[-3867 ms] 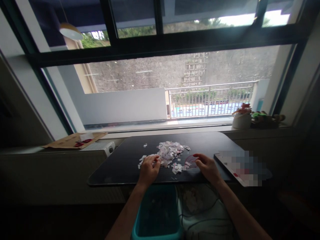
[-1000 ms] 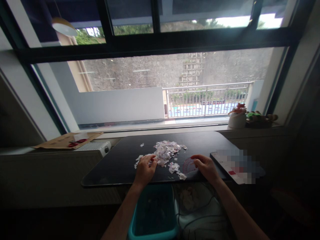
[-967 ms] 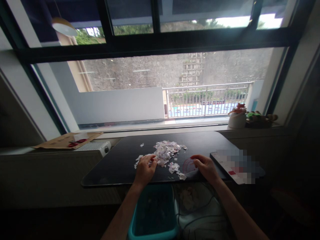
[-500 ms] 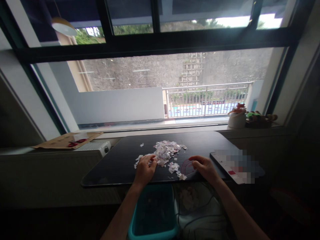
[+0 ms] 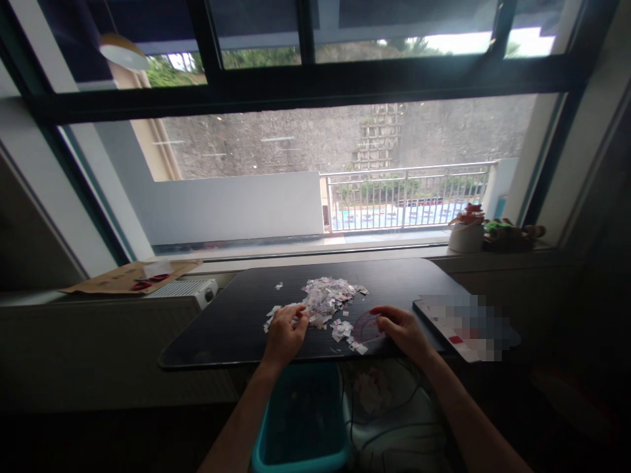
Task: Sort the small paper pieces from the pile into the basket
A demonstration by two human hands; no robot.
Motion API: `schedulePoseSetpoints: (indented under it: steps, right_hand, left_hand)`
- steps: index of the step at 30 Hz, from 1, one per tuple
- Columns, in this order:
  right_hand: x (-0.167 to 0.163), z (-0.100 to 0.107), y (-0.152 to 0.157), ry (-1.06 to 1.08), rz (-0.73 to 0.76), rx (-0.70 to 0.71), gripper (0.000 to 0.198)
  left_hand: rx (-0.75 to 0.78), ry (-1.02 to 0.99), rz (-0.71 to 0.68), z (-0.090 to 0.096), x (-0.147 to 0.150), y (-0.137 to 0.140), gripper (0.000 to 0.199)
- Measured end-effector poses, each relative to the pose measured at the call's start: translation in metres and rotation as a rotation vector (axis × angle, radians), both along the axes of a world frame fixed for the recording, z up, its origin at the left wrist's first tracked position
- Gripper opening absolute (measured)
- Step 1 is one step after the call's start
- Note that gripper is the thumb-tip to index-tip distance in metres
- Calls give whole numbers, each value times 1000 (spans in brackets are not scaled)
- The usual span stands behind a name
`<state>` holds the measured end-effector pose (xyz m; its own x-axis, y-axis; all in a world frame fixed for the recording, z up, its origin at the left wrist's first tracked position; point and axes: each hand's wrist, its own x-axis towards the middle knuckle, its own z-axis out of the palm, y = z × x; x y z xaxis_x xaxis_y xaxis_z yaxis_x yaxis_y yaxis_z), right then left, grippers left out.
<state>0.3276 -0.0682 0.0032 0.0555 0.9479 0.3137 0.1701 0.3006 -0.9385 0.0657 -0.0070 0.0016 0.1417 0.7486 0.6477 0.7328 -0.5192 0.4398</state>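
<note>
A heap of small torn paper scraps lies on the dark tabletop. At its left edge rests my left hand, fingers loosely bent, with a gap between thumb and forefinger. It touches or nearly touches the scraps, some of which show beyond its knuckles. My right hand pinches a clear protractor with red markings by its right side, holding it low over the table. Just left of the protractor sits a smaller cluster of scraps. My right fingers hide part of the protractor.
A turquoise bin stands below the table's front edge, beside cables and crumpled paper. A flat, partly blurred object lies at the right. Left are a radiator and brown paper with red scissors. Pots line the sill.
The protractor has shifted very slightly left and its markings show more clearly. Both hands keep almost the same place, and the paper heap looks unchanged.
</note>
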Motion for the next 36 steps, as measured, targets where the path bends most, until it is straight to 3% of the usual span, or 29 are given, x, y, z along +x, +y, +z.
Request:
schedulePoseSetpoints:
  steps: [12,33,36]
  right_hand:
    - [1,-5,4,-68,-75,24,27]
    - [0,-2,1,-27,37,-63,23]
    - [0,0,-1,-15,-1,-39,23]
  left_hand:
    - [0,-1,-1,1,1,-2,27]
    - [-16,-15,-8,-1,0,1,28]
    - [-19,-14,-9,-1,0,0,27]
